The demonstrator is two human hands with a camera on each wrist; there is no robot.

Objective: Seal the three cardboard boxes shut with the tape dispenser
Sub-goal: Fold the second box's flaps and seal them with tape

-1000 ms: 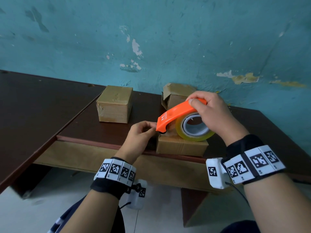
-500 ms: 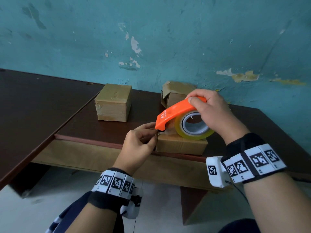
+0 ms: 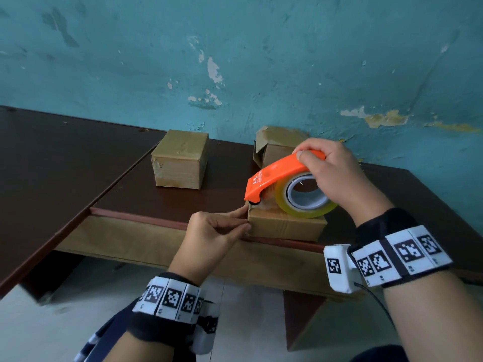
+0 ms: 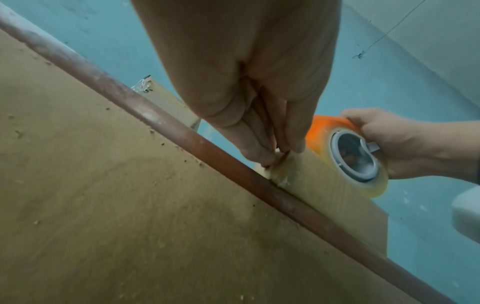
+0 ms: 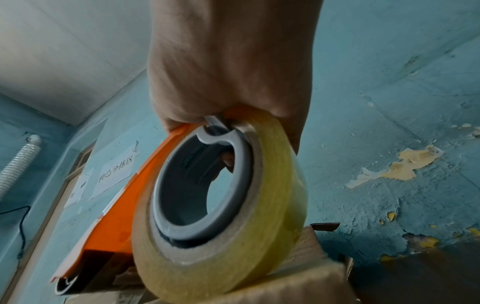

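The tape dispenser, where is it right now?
In the head view the tape dispenser sits right of centre, gripped by the right hand and resting on the near box at the table's front edge.

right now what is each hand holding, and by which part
The right hand grips the tape dispenser by the rear of its orange cover. The left hand pinches at the near box's left end, apparently the tape end.
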